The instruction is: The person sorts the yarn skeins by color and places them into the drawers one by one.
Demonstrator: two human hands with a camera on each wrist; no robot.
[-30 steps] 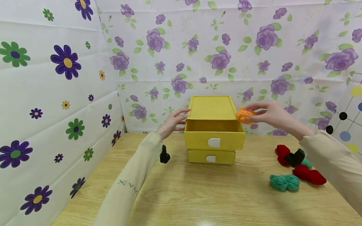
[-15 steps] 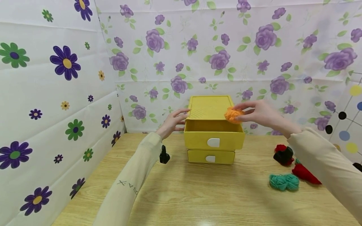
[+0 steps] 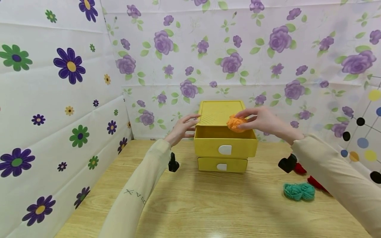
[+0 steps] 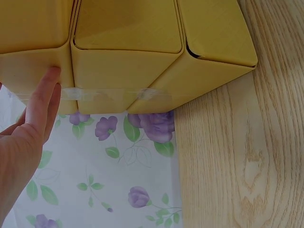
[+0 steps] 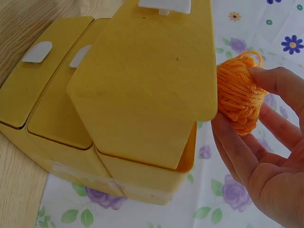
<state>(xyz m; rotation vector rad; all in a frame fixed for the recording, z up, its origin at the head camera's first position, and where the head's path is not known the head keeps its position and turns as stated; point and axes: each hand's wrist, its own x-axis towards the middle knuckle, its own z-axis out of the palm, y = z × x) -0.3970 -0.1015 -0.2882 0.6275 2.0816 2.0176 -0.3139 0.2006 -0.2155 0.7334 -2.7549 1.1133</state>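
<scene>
A small yellow chest of drawers stands near the back wall, its top drawer pulled out. My right hand pinches a skein of orange yarn between thumb and fingers, above the open drawer in the head view. In the right wrist view the orange skein appears right beside the drawer's upper edge. My left hand rests against the chest's left side. Extended fingertips of the left hand touch the yellow side in the left wrist view; its thumb is mostly out of sight.
A teal skein lies on the wooden table at right. Red yarn beyond it is partly covered by my right sleeve. A black wrist mount hangs below that sleeve. Flowered cloth lines the walls.
My right hand has carried the orange skein leftward, from beside the chest's right edge to above the pulled-out drawer. The left hand has stayed at the chest's side.
</scene>
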